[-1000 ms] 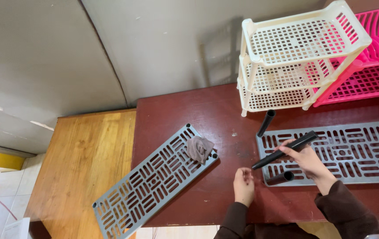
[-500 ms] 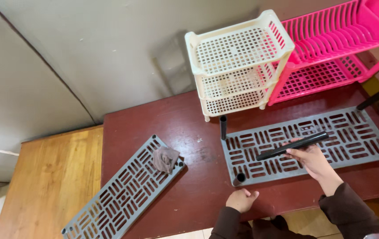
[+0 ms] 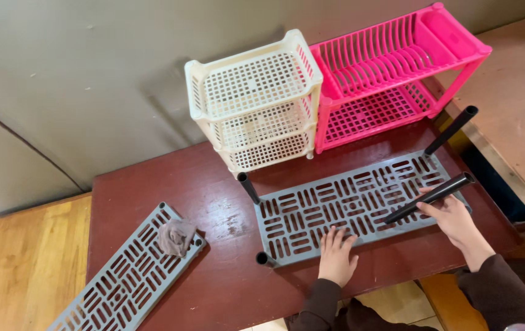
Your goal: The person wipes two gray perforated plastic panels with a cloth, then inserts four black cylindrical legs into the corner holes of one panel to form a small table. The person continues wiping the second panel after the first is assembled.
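Centre: I see the slotted shelf panel lying flat on the table, with tubes standing in its corners.
On panel: my left hand near edge; my right hand holding a tube at its right end.
Behind: two racks, side by side.
Left: second panel, a cloth on it.
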